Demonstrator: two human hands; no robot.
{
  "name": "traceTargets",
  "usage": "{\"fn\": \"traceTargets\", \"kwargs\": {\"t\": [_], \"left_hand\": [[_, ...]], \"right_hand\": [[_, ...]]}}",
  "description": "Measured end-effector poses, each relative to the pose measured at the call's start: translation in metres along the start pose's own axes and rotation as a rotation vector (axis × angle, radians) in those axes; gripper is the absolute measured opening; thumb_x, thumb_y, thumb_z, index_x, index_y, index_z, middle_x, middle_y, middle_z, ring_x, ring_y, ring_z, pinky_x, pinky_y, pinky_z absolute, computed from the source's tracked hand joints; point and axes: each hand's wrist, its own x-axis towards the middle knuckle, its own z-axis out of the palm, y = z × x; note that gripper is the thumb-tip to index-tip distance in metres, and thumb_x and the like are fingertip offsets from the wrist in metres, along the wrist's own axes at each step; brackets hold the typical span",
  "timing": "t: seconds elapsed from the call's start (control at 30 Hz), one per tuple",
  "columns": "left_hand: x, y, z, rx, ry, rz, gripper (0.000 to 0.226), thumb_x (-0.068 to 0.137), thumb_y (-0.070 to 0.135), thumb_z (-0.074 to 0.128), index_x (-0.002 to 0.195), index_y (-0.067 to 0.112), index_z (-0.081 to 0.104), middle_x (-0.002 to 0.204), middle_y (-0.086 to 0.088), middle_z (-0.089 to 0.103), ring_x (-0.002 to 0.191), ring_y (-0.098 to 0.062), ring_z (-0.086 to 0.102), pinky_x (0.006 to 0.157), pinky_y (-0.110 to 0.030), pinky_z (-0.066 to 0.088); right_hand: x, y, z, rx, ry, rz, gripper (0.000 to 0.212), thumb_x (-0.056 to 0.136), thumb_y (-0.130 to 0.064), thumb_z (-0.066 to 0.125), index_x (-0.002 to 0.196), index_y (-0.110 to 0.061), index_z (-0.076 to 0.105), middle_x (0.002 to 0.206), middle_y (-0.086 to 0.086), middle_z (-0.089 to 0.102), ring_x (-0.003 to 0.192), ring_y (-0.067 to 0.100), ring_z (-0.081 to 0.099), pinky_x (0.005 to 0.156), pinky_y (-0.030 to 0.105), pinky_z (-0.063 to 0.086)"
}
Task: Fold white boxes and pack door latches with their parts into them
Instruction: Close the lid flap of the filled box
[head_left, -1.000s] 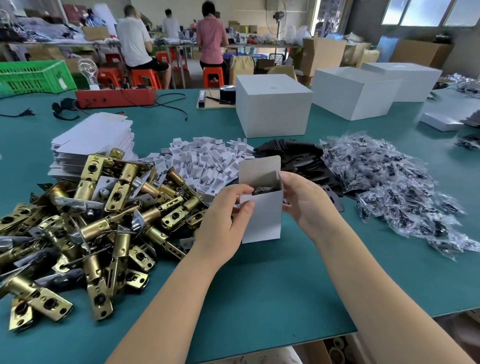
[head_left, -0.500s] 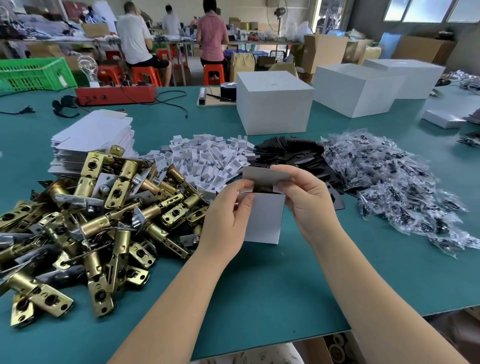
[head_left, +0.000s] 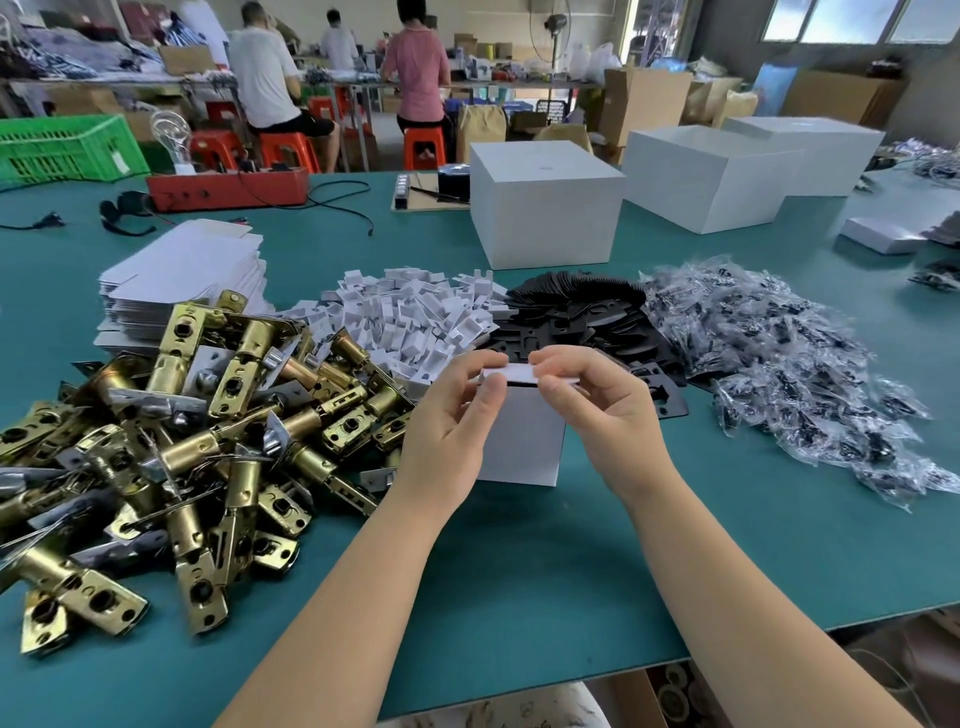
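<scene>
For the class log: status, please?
Both hands, left hand and right hand, pinching box lid flap down. Box upright, nearly shut. Nothing blocking.

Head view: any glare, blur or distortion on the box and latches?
Head view: wide-angle bending at the edges; box and both hands, left, right, sharp; bright glints on the brass latches and bagged parts; window light, soft shadows.

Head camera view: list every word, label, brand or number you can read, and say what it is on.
No text can be read.
Large white cube box: faint small mark on top, too small to read.
Green plastic crate: white tag, blurred.
Small white carton in both hands: plain, no print visible.
</scene>
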Motion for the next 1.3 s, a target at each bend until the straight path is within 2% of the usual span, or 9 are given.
{"fn": "traceTargets", "kwargs": {"t": [0.1,0.23,0.43,0.63,0.77,0.87,1.0,1.17,1.3], "left_hand": [[0.003,-0.001,-0.005,0.074,-0.031,0.023,0.019,0.092,0.045,0.057,0.109,0.038,0.063,0.098,0.026,0.065,0.086,0.003,0.059,0.074,-0.016,0.047],[0.006,-0.002,-0.006,0.258,-0.044,0.091,0.032,0.099,0.036,0.050,0.127,0.026,0.060,0.112,0.025,0.058,0.098,0.011,0.054,0.079,-0.006,0.041],[0.010,0.005,-0.004,0.193,-0.013,0.055,0.017,0.095,0.041,0.045,0.104,0.043,0.059,0.097,0.015,0.063,0.083,0.003,0.055,0.069,-0.010,0.039],[0.011,0.006,-0.005,0.128,-0.066,0.035,0.022,0.098,0.037,0.042,0.111,0.042,0.060,0.110,0.016,0.064,0.097,0.005,0.056,0.077,-0.007,0.041],[0.011,0.007,-0.005,-0.070,-0.081,-0.037,0.027,0.096,0.029,0.042,0.104,0.037,0.067,0.101,0.020,0.067,0.089,0.006,0.058,0.072,-0.009,0.044],[0.009,0.005,-0.007,-0.110,-0.080,-0.044,0.026,0.096,0.028,0.043,0.101,0.034,0.068,0.095,0.022,0.067,0.085,0.005,0.058,0.069,-0.011,0.046],[0.007,0.004,-0.012,-0.075,-0.091,-0.037,0.025,0.094,0.030,0.051,0.109,0.045,0.065,0.099,0.021,0.067,0.091,0.003,0.060,0.075,-0.015,0.050],[0.002,0.002,-0.009,0.117,-0.019,0.034,0.026,0.100,0.029,0.051,0.119,0.046,0.055,0.101,0.042,0.059,0.097,0.014,0.056,0.078,-0.005,0.042],[0.005,0.003,-0.001,-0.037,0.080,-0.045,0.020,0.092,0.032,0.050,0.102,0.041,0.065,0.090,0.026,0.067,0.080,0.005,0.059,0.066,-0.014,0.047]], "right_hand": [[-0.002,0.002,-0.003,-0.041,-0.021,0.026,0.018,0.080,-0.012,0.064,0.089,-0.027,0.070,0.105,-0.014,0.067,0.095,0.005,0.061,0.079,0.019,0.048],[0.000,-0.001,-0.004,-0.043,-0.024,0.064,0.024,0.083,-0.009,0.067,0.101,-0.025,0.068,0.094,-0.017,0.069,0.084,0.002,0.062,0.071,0.016,0.048],[0.008,-0.008,-0.003,-0.018,-0.018,0.086,0.023,0.081,-0.020,0.067,0.089,-0.041,0.074,0.085,-0.013,0.070,0.079,0.007,0.061,0.072,0.015,0.048],[0.010,-0.006,-0.008,0.080,-0.054,0.141,0.025,0.087,-0.006,0.064,0.090,-0.028,0.075,0.082,-0.013,0.071,0.077,-0.001,0.062,0.069,0.010,0.046],[0.009,-0.003,-0.009,0.073,-0.072,0.117,0.017,0.089,-0.009,0.061,0.097,-0.020,0.071,0.086,-0.015,0.069,0.080,-0.002,0.060,0.070,0.010,0.045],[0.005,-0.002,-0.008,0.012,-0.070,0.071,0.015,0.090,-0.015,0.060,0.099,-0.024,0.069,0.091,-0.019,0.068,0.086,-0.001,0.059,0.075,0.012,0.045],[0.000,-0.001,-0.003,-0.099,-0.020,0.004,0.018,0.093,-0.013,0.059,0.100,-0.027,0.067,0.091,-0.026,0.066,0.081,-0.005,0.058,0.072,0.009,0.043],[-0.002,0.002,0.008,-0.192,0.094,-0.055,0.023,0.091,-0.010,0.062,0.098,-0.032,0.065,0.089,-0.026,0.065,0.078,-0.007,0.057,0.069,0.009,0.042],[-0.004,0.002,0.013,-0.207,0.110,-0.085,0.018,0.089,-0.021,0.059,0.098,-0.035,0.063,0.095,-0.017,0.063,0.085,-0.001,0.058,0.072,0.014,0.044]]}}
